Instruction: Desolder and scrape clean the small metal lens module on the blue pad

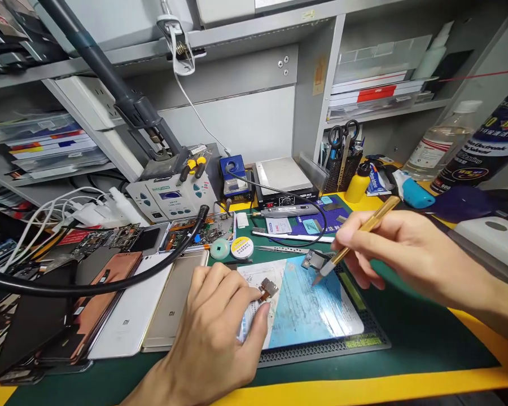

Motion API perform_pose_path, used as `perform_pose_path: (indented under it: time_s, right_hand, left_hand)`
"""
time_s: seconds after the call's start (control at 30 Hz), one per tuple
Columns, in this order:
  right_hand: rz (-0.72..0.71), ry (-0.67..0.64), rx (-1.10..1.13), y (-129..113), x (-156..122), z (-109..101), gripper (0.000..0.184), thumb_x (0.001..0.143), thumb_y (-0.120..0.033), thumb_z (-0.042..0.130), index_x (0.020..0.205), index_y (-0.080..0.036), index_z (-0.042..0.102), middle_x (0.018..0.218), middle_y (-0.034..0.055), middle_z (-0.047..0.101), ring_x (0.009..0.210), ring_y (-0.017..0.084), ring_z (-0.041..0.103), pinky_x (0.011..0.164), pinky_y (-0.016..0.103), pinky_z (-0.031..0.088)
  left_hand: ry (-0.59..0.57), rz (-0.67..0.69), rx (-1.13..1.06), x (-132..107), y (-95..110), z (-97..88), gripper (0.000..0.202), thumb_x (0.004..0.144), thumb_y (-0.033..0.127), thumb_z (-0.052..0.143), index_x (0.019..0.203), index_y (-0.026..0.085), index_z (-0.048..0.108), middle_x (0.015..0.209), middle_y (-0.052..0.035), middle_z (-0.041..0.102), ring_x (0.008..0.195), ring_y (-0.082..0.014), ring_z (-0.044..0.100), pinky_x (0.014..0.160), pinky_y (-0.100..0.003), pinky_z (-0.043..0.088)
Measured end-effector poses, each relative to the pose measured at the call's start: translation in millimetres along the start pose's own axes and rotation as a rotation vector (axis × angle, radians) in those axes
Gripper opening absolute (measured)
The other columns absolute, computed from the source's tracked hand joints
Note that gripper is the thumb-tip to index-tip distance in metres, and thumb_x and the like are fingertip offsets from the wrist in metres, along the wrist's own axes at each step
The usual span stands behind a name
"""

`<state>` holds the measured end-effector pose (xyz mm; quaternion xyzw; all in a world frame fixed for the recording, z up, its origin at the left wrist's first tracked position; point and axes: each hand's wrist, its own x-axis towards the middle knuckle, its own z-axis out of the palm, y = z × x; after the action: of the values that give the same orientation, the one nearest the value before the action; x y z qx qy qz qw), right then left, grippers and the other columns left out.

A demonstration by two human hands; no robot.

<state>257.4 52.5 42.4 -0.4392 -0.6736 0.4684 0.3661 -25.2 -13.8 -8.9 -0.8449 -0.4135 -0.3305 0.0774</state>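
Observation:
My left hand (pixel 220 327) rests over the left part of a blue and white board (pixel 305 316). Its fingers are curled, with thumb and index finger at a small metal part with a brown flex cable (pixel 268 288). In my right hand (pixel 389 242) is a slim gold-handled brush (pixel 355 234), gripped like a pencil. Its pale collar and reddish tip point down at the blue half of the board. Just left of the brush's collar sits a second small metal part (pixel 313 259), on the board's upper edge. A dark perforated mat (pixel 305 354) lies beneath the board.
Left of my hands lie several phones, among them a white phone (pixel 131 307). Tweezers (pixel 279 249), a round tin (pixel 241 248) and a tray of circuit boards (pixel 215 228) stand behind. A thick black cable (pixel 122 286) arches over the left side. A yellow bottle (pixel 358 183) stands back right.

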Motion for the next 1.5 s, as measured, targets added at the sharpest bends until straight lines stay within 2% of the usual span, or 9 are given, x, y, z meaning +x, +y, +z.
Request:
perform_pose_path:
  time_s: [0.17,0.33,0.47,0.7,0.87,1.0,1.2,1.37,1.5]
  right_hand:
    - [0.037,-0.08,-0.077,-4,-5,11,0.055,0.089,-0.069,0.072,0.055,-0.025,0.064,0.061,0.0032,0.061,0.048,0.018,0.058,0.043,0.03,0.049]
    - [0.052,-0.178,-0.16,1,-7,17,0.035,0.091,-0.057,0.074,0.072,-0.028,0.068,0.06,0.0003,0.062,0.052,0.021,0.059,0.048,0.032,0.051]
    - [0.132,-0.165,-0.058,5,-7,24,0.039,0.091,-0.066,0.07,0.08,-0.028,0.071,0.057,0.0006,0.061,0.046,0.019,0.057,0.039,0.029,0.049]
    - [0.283,-0.155,0.104,15,-8,33,0.05,0.086,-0.075,0.071,0.078,-0.025,0.067,0.055,0.0022,0.064,0.04,0.017,0.057,0.034,0.025,0.047]
    - [0.363,-0.162,0.119,11,-10,35,0.049,0.089,-0.069,0.075,0.082,-0.021,0.066,0.056,-0.0017,0.062,0.043,0.013,0.057,0.039,0.021,0.048]
    - [0.351,-0.158,0.126,9,-9,36,0.047,0.089,-0.064,0.078,0.081,-0.019,0.067,0.053,-0.0021,0.061,0.04,0.011,0.054,0.037,0.019,0.044]
    - [0.343,-0.16,0.104,10,-4,36,0.055,0.089,-0.071,0.074,0.079,-0.017,0.067,0.053,0.0,0.064,0.036,0.01,0.053,0.035,0.02,0.044]
    - [0.346,-0.157,0.124,12,-5,36,0.045,0.087,-0.059,0.081,0.079,-0.017,0.069,0.052,-0.0013,0.064,0.036,0.01,0.052,0.034,0.02,0.045]
    - [0.344,-0.148,0.123,14,-6,36,0.042,0.088,-0.057,0.081,0.08,-0.017,0.069,0.053,-0.0013,0.064,0.037,0.011,0.053,0.035,0.019,0.046]
  left_hand:
    - [-0.004,-0.011,-0.043,-1,0,-1.4,0.01,0.094,0.011,0.067,0.094,0.021,0.066,0.081,-0.0031,0.065,0.078,-0.0219,0.054,0.071,-0.041,0.038]
    - [-0.016,0.005,-0.076,0,0,-4.5,0.013,0.092,0.01,0.067,0.096,0.021,0.065,0.08,-0.0035,0.066,0.077,-0.0223,0.056,0.069,-0.042,0.041]
    - [-0.03,0.015,-0.072,-1,0,-5.9,0.016,0.091,0.01,0.066,0.098,0.023,0.063,0.078,-0.0034,0.066,0.074,-0.0234,0.056,0.068,-0.044,0.042]
    - [-0.007,0.029,-0.052,-5,-2,-7.7,0.019,0.085,0.011,0.066,0.1,0.023,0.064,0.08,-0.0043,0.068,0.077,-0.0241,0.057,0.072,-0.044,0.043]
    - [0.045,0.013,-0.105,-2,2,-10.4,0.019,0.083,0.003,0.063,0.095,0.017,0.068,0.081,-0.0053,0.068,0.082,-0.0223,0.056,0.076,-0.043,0.042]
    - [0.066,0.046,-0.134,-3,3,-11.7,0.015,0.082,0.002,0.063,0.089,0.013,0.07,0.079,-0.0076,0.067,0.081,-0.022,0.053,0.075,-0.043,0.039]
    - [0.11,0.083,-0.126,-3,2,-11.5,0.011,0.082,0.002,0.065,0.086,0.011,0.07,0.076,-0.0092,0.067,0.079,-0.0218,0.053,0.074,-0.043,0.037]
    - [0.171,0.084,-0.109,-1,-2,-10.3,0.01,0.083,0.002,0.063,0.084,0.01,0.069,0.074,-0.0096,0.067,0.077,-0.0219,0.053,0.073,-0.043,0.035]
    - [0.182,0.08,-0.099,-1,-2,-12.3,0.012,0.082,0.001,0.064,0.086,0.011,0.069,0.075,-0.0084,0.067,0.078,-0.0208,0.053,0.074,-0.043,0.038]
